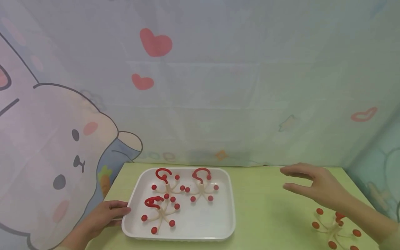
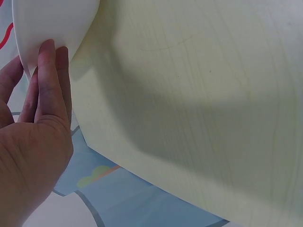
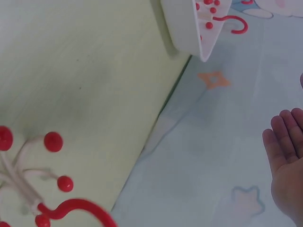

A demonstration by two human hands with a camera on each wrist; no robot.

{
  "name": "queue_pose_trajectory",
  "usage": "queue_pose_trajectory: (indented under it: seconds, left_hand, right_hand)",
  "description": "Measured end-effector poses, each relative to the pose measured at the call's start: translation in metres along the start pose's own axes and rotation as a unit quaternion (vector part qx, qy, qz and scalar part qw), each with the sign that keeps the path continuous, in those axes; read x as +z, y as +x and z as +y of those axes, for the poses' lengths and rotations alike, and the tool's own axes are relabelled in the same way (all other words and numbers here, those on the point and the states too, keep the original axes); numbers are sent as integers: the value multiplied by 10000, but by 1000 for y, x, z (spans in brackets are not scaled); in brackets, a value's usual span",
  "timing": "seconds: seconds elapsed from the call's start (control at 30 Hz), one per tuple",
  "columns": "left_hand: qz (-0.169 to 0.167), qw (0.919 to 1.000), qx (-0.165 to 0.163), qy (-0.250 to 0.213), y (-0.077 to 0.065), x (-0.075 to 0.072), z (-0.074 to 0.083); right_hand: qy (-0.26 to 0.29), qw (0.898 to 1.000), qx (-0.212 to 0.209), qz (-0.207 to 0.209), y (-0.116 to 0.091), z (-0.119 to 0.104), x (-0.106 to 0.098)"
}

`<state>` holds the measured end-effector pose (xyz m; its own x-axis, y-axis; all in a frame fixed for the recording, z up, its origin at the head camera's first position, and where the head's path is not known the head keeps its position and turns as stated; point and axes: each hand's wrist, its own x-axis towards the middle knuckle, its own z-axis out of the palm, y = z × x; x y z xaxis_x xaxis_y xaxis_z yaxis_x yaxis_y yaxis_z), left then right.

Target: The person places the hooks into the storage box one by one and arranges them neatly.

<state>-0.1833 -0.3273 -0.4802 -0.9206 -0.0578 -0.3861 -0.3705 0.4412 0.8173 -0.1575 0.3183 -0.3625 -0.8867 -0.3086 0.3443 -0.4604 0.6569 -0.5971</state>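
Note:
A white tray [image 1: 215,222] stands on the left part of the table. My left hand [image 1: 106,215] holds its left rim, thumb over the edge and fingers along the outer wall [image 2: 57,21]. Inside lie three scalp massagers, each with pale prongs, red ball tips and a red hooked handle: one at the back left [image 1: 167,188], one at the back right [image 1: 201,187] and one in front [image 1: 161,213]. My right hand [image 1: 318,184] hovers over the table's right side, fingers extended and holding nothing. Below its forearm, another scalp massager [image 1: 334,229] stands on the table, partly hidden by the arm.
The light green table [image 1: 259,211] extends between the tray and the massager at the right. A printed cloth [image 1: 212,132] with hearts and a rabbit hangs right behind the table's back edge and continues at both sides.

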Motion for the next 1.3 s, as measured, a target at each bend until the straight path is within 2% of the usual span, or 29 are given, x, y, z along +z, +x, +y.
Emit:
queue_pose_trajectory:
  seconds: [0.5,0.83,1.1,1.3]
  left_hand:
    - [-129,9997,170,-82,-1,-2,1]
    - [-162,9996,214,-90,-5,-3,3]
    - [-182,9995,248,-114,-4,-3,2]
    - [-233,9990,314,-227,-4,-4,0]
  right_hand:
    - [-548,9973,404,286,-42,36,-35]
    - [-678,9962,326,428,-65,54,-44]
    - [-691,9966,225,388,-79,78,-47]
    - [-652,9956,549,384,-95,95,-43]
